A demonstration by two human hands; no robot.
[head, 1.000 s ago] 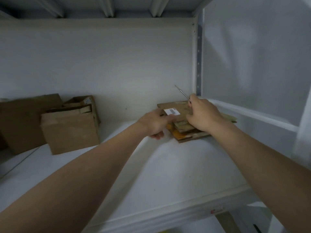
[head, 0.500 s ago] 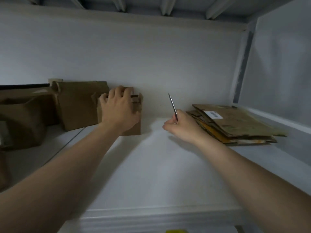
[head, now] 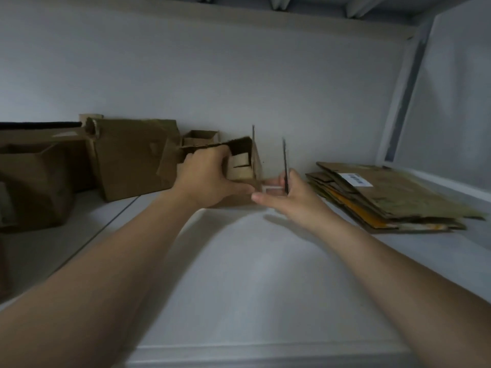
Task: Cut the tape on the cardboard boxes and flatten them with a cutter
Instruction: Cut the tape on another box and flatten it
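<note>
My left hand (head: 210,179) grips a small open cardboard box (head: 243,166) by its top edge, tilted, with its opening facing me. Just to its right my right hand (head: 289,196) holds the thin cutter (head: 285,166) upright, blade pointing up. The fingers of that hand reach toward the box's lower right corner. A stack of flattened boxes (head: 385,197) lies at the right on the white shelf (head: 252,274).
More brown boxes stand at the left: a mid-sized one (head: 132,158), a larger one (head: 37,179) and a tiny one (head: 200,138) behind. The back wall and a right side panel (head: 449,102) close the shelf in. The shelf's front edge (head: 265,354) runs below my arms.
My left hand left the flattened stack, reached left to the small box and pulled it toward the middle, tilting it. My right hand with the cutter moved up beside it.
</note>
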